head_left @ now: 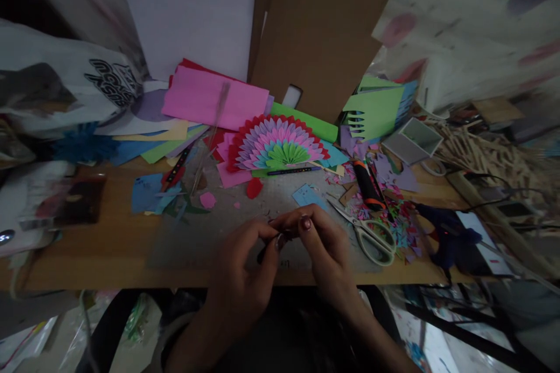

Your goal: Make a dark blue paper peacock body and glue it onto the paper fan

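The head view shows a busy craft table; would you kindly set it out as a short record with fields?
Left hand: fingers bent inward, close to the other; grip contents too dark to identify
Right hand: fingers curled toward the other, thumb forward
Centrepiece: layered paper fan, red outer edge, green innermost
Writing tool: dark pen, along the fan's near side
Cutting tool: scissors, beside colourful paper scraps
Backdrop: brown cardboard, upright
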`<state>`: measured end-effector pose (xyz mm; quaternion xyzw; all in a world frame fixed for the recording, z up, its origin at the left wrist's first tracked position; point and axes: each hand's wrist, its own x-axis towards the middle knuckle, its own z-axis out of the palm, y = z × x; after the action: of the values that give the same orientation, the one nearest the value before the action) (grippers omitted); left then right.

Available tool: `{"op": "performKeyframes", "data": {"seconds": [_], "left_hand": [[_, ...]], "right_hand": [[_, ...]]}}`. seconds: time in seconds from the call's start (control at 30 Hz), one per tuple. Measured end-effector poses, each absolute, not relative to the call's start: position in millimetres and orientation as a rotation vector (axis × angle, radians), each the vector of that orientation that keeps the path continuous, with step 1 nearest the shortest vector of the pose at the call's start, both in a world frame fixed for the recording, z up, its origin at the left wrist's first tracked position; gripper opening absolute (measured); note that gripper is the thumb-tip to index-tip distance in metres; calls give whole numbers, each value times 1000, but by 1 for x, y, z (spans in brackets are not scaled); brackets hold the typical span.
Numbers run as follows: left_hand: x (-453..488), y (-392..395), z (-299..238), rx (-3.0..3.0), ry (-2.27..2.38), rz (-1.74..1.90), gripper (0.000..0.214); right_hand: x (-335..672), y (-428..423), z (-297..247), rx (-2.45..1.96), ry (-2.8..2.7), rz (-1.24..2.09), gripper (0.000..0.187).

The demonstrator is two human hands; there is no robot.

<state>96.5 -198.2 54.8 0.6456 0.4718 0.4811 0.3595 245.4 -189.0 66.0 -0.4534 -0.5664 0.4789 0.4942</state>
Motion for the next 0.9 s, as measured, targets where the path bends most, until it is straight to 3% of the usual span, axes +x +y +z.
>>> {"op": "performKeyframes", "data": {"seconds": [0.17,0.6,0.73,0.9], "left_hand": [[94,-197,60,1686,1220,1224,14],[100,-204,55,1626,1208,1301,18],[99,-202,50,1538,1223,1296,16],[99,-200,48,1424,1255,1248,12]], "right_hand": [[243,-190,66,-1173,-1391,1110,15],[236,-193,66,-1196,-1474,941,14],[237,-190,66,-1214,-1424,1022,13],[239,-185,65,-1142,-1211,1212,26]]}}
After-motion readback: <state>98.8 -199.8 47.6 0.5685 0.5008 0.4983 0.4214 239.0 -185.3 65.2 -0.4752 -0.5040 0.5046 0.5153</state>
